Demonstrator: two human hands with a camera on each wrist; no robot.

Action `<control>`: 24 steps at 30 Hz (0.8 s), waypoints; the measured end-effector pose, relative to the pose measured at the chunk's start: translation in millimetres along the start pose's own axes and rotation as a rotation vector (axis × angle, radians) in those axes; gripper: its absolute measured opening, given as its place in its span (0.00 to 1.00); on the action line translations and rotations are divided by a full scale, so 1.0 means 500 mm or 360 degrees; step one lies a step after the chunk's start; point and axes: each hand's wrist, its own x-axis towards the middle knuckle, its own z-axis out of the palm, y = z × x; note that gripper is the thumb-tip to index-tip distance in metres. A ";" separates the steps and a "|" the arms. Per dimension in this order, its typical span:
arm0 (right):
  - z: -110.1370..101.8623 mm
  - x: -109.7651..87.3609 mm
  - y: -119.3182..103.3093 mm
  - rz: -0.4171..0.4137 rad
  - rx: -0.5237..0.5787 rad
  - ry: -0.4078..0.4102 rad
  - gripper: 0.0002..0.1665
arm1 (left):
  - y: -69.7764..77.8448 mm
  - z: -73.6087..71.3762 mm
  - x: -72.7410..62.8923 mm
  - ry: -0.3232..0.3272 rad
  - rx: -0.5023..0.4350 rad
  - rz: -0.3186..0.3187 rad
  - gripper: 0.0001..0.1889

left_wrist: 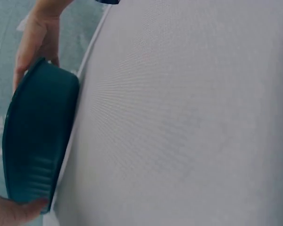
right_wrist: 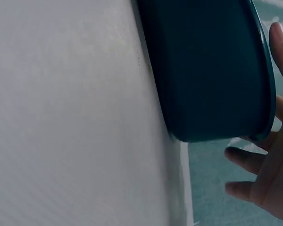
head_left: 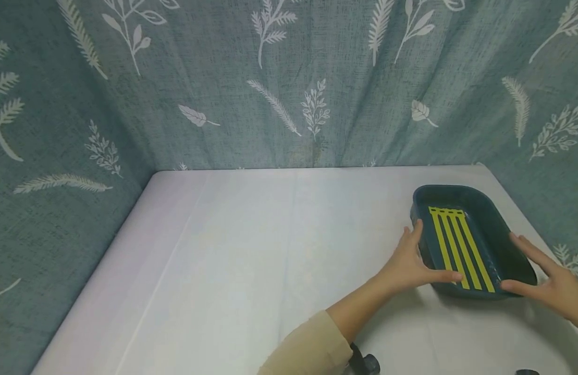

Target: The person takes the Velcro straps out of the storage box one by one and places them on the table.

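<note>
A dark teal plastic basin [head_left: 509,247] with rounded corners is at the right side of the white table. Inside it lies a yellow slotted piece [head_left: 448,212] with several long strips. My left hand [head_left: 408,263] spans the basin's near left corner, straight fingers along the left wall and thumb across the near side. At the near right corner, my right hand [head_left: 553,281] has its fingers spread by the right wall and its thumb at the near rim. The right wrist view shows the basin's teal wall [right_wrist: 212,70] beside the spread right fingers [right_wrist: 245,160].
The white-covered table [head_left: 213,260] extends to the left of the basin. A green leaf-patterned curtain [head_left: 213,83] hangs behind it and along both sides. Dark objects [head_left: 370,363] show near the table's front, beside the left sleeve [head_left: 312,349].
</note>
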 end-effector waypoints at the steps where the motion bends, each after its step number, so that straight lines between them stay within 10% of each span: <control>1: -0.001 -0.001 0.007 0.0012 0.0034 -0.0017 0.59 | -0.002 0.001 0.002 -0.0017 -0.0036 0.0013 0.57; 10: -0.018 0.002 0.065 0.0064 0.0188 -0.0240 0.55 | -0.030 0.017 0.015 -0.0247 -0.0341 0.0060 0.55; 24: 0.003 0.004 0.090 0.0118 0.0497 -0.0211 0.53 | -0.045 0.026 0.018 -0.0124 -0.0359 -0.0022 0.52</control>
